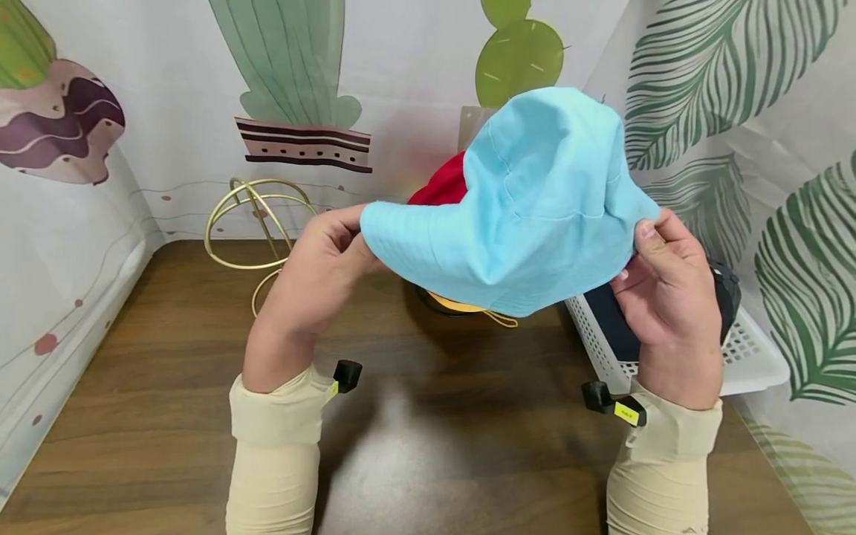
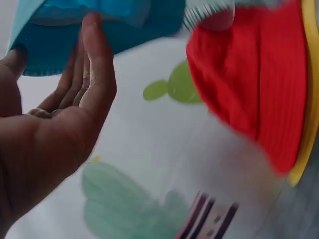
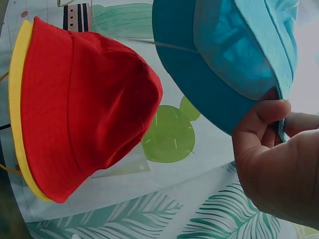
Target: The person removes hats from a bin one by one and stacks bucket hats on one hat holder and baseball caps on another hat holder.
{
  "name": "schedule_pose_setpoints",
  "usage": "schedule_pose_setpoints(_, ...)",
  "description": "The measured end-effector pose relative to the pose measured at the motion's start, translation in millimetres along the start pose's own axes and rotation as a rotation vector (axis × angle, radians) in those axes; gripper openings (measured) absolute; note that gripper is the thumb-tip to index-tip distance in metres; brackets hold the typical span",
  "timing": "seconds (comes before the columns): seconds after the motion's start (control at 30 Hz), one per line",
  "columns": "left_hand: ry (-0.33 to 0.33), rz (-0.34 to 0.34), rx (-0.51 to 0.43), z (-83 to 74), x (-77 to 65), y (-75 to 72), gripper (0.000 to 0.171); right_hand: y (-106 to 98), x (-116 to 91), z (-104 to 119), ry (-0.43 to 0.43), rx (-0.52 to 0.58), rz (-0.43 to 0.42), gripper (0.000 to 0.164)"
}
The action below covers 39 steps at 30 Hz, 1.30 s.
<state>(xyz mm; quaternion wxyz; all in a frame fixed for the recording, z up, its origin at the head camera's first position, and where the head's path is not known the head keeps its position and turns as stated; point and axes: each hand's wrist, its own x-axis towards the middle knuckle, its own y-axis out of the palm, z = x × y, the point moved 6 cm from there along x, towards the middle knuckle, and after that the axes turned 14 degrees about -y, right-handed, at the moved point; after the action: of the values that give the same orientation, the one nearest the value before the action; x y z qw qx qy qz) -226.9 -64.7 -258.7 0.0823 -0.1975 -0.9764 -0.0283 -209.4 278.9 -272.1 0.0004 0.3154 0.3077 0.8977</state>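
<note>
A light blue bucket hat (image 1: 535, 215) is held up in the air by its brim, crown upward. My left hand (image 1: 328, 260) pinches the brim at the left, thumb on one side and fingers on the other. On the opposite side my right hand (image 1: 672, 275) grips the brim between thumb and fingers. Behind it, mostly covered in the head view, is a red bucket hat (image 3: 94, 109) with a yellow hat (image 3: 17, 109) showing beneath its brim. The right wrist view shows the underside of the blue hat (image 3: 199, 64) and its pale lining.
A gold wire stand (image 1: 234, 223) stands on the wooden table (image 1: 167, 409) at the back left. To the right is a white perforated basket (image 1: 756, 364) with dark items inside. A printed cloth with cactus and leaf patterns hangs behind.
</note>
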Motion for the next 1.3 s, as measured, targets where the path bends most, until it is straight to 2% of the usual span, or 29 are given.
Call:
schedule_pose_setpoints(0.13,0.078,0.160,-0.333,-1.8,2.3,4.9,0.037,-1.0,0.1,-0.8,0.009,-0.001,-0.016,0.013)
schedule_pose_setpoints(0.2,0.102,0.180,-0.417,-2.1,3.8,4.6,0.046,-1.0,0.1,-1.8,0.018,0.039,-0.017,0.011)
schedule_pose_setpoints(0.3,0.130,0.152,-0.485,-1.0,7.1,2.0,0.045,-0.4,-0.1,-3.4,0.034,0.104,-0.011,0.012)
schedule_pose_setpoints(0.43,0.183,0.084,-0.493,0.9,11.0,-2.3,0.035,-0.3,0.7,-7.3,0.039,0.109,-0.019,0.012)
schedule_pose_setpoints(0.57,0.209,0.022,-0.483,4.2,15.5,-7.3,0.035,-1.3,2.8,-10.7,0.017,0.068,-0.048,0.012)
schedule_pose_setpoints(0.67,0.221,-0.017,-0.512,7.5,19.0,-11.4,0.036,-2.7,5.0,-13.1,-0.003,0.061,-0.077,0.011)
schedule_pose_setpoints(0.83,0.234,-0.048,-0.556,15.0,28.1,-16.5,0.038,-5.2,10.0,-20.8,-0.034,0.003,-0.121,0.009)
schedule_pose_setpoints(1.07,0.228,-0.084,-0.532,27.0,41.4,-22.3,0.039,-4.5,17.9,-38.7,-0.064,-0.058,-0.144,0.008)
schedule_pose_setpoints(1.3,0.246,-0.129,-0.490,38.7,52.1,-27.7,0.039,-4.8,25.8,-56.4,-0.083,-0.127,-0.162,0.017)
